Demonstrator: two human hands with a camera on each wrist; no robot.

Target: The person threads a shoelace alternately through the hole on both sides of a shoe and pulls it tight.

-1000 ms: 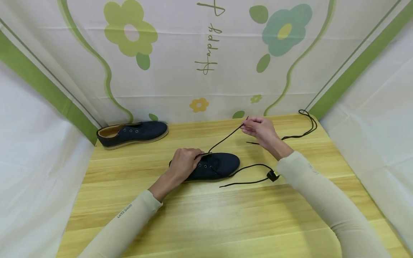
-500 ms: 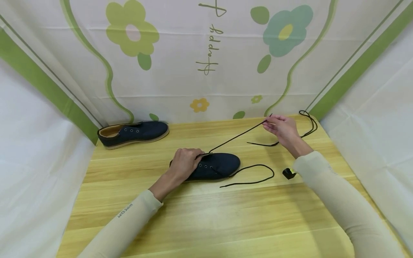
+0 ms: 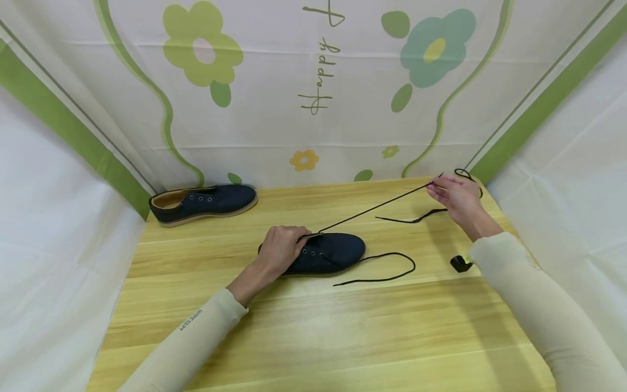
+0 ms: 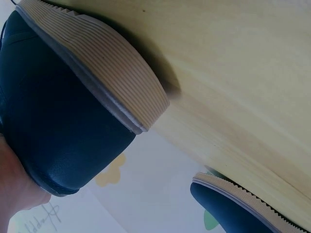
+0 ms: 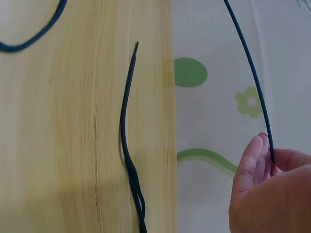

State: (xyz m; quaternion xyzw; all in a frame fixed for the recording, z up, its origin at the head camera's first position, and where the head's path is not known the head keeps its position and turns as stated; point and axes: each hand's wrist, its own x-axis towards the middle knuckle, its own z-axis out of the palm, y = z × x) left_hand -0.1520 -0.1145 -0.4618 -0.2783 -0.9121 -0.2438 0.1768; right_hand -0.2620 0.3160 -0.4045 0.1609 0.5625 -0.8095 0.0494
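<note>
So far, front eyelets apparently laced on near shoe, two behind empty; left hand curled, gripping it, right hand pinching taut lace; far-left shoe unlaced.

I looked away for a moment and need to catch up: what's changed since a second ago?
The right hand, still pinching the lace, has moved to the right, away from the near shoe, so the stretch between shoe and hand is now longer. Nothing was let go or newly taken up. The left hand on the near shoe, the far shoe and the spare lace stayed put.
</note>
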